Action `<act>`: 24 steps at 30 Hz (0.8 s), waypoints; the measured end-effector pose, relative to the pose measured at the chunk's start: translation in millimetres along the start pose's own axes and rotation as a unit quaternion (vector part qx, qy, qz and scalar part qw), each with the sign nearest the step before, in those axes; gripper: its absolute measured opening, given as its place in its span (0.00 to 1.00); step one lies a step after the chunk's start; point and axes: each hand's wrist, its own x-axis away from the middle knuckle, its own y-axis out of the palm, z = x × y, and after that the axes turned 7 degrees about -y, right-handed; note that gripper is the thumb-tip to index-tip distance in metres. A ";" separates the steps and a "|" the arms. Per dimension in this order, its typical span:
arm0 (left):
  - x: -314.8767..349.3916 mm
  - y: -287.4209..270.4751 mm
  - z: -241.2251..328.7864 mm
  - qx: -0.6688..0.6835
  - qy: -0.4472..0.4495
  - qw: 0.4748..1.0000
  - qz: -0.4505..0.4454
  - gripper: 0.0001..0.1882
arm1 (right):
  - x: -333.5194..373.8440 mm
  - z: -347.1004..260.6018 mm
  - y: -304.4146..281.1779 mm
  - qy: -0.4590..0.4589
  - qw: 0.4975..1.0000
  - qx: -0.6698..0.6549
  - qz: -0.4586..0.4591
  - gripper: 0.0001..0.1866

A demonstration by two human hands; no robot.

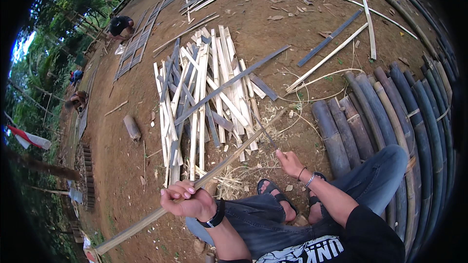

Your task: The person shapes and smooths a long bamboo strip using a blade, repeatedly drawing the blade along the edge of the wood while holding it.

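Observation:
A long bamboo strip (131, 229) runs slantwise from the lower left to the middle of the head view. My left hand (189, 202) has its fingers curled round it, palm up, with a dark band on the wrist. To the right, my right hand (292, 164) is closed on a knife (265, 134). Its handle is mostly hidden in the fist. The thin dark blade points up and left, close to the strip's far part; whether they touch I cannot tell. Below, pale shavings (239, 178) lie about my sandalled feet.
A heap of split bamboo strips (202, 83) lies ahead. Thick dark bamboo poles (375, 107) are stacked along my right. A short bamboo piece (131, 127) rests on the soil at left. Farther off, a person (120, 27) bends beside a slatted bamboo frame (139, 46).

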 end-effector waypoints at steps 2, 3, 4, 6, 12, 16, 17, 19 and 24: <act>-2.7 -2.9 1.0 -0.007 0.014 1.000 -0.006 0.20 | -9.6 -9.3 -5.2 0.077 0.997 0.023 -0.007 0.32; -3.8 -3.1 3.6 -0.010 0.023 1.000 -0.006 0.20 | 0.8 -35.2 2.7 0.030 0.999 -0.022 -0.020 0.34; -1.1 -4.5 3.2 -0.017 0.022 1.000 -0.002 0.20 | 23.2 -52.6 12.9 -0.006 0.997 -0.064 -0.031 0.36; -5.2 -1.4 4.6 -0.007 0.007 1.000 0.006 0.20 | 38.0 -57.7 22.1 -0.066 0.993 -0.095 -0.035 0.38; -11.9 0.0 0.4 -0.005 0.001 1.000 0.020 0.19 | -21.0 11.2 1.7 0.073 0.996 -0.045 0.003 0.33; -10.8 -3.0 5.9 -0.014 0.005 1.000 0.011 0.19 | 28.0 -36.1 32.7 -0.062 0.995 -0.070 -0.021 0.38; -13.5 -1.3 6.1 -0.010 0.003 1.000 0.012 0.19 | 35.8 -45.6 34.9 -0.118 0.990 -0.077 -0.020 0.38; -17.4 1.0 2.6 -0.005 -0.002 1.000 0.029 0.20 | 1.8 4.7 25.7 -0.049 0.998 -0.029 -0.015 0.39; -24.3 -21.0 4.8 0.005 0.005 0.996 -0.085 0.19 | -35.6 2.4 2.0 0.160 0.975 -0.152 -0.029 0.35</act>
